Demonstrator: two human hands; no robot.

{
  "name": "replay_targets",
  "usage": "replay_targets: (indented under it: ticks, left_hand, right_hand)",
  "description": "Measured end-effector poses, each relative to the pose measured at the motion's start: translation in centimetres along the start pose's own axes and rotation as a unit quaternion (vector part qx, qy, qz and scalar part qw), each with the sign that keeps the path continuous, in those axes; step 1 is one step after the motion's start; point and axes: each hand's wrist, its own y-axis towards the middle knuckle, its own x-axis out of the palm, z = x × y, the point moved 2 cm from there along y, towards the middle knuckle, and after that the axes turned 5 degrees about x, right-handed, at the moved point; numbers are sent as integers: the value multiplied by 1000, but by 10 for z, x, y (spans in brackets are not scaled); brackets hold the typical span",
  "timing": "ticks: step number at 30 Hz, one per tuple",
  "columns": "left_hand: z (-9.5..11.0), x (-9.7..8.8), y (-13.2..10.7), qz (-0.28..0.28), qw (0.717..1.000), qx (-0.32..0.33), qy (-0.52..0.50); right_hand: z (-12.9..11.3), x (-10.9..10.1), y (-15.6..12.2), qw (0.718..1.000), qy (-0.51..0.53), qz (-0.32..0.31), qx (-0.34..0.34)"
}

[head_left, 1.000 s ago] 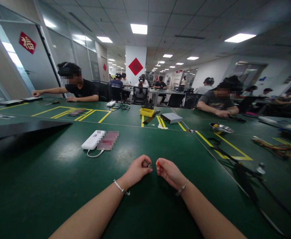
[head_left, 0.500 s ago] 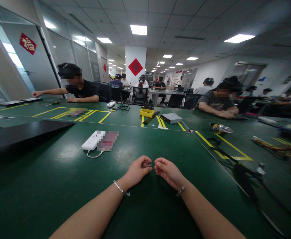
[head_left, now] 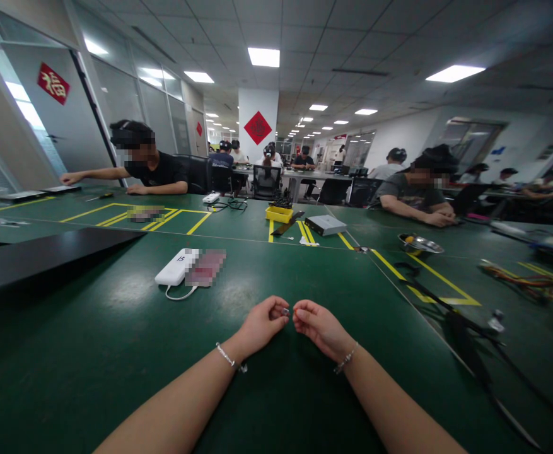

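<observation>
Above the green table (head_left: 115, 366), my left hand (head_left: 263, 323) is closed in a pinch on a small metallic piece (head_left: 286, 311), which pokes out past the fingertips. Its kind is too small to make out. My right hand (head_left: 320, 326) faces it across a narrow gap, thumb and forefinger pressed together. A speck of orange shows at those right fingertips, but what they hold is hidden. Each wrist wears a bracelet.
Ahead on the left lies a white power bank (head_left: 176, 267) with a short cable beside a blurred flat object (head_left: 205, 268). Farther off are a yellow bin (head_left: 279, 214), a grey box (head_left: 325, 224) and a metal dish (head_left: 420, 243). Black straps (head_left: 460, 334) lie at right; two people sit across the table.
The small metallic piece in my left hand looks slightly turned and now shows a brighter side. Both hands stay nearly in place. The person at the right has shifted their hands slightly.
</observation>
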Motion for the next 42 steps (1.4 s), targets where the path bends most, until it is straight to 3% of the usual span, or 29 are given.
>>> replay_targets:
  ticks: [19,26,37,42]
  left_hand:
    - [3,0,0,-1,999,-3,35]
    - [7,2,0,-10,1000,-27,-13]
    - [7,0,-1,2,998,-19,55]
    - [6,0,0,-11,999,-4,33]
  right_hand:
    - [0,0,1,1000,-20,-6,-6]
    - [0,0,0,1000,-14,-5,-1]
    - [-1,1,0,1000,-14,-13,-8]
    - [1,-1,0,1000,-6,-13,-4]
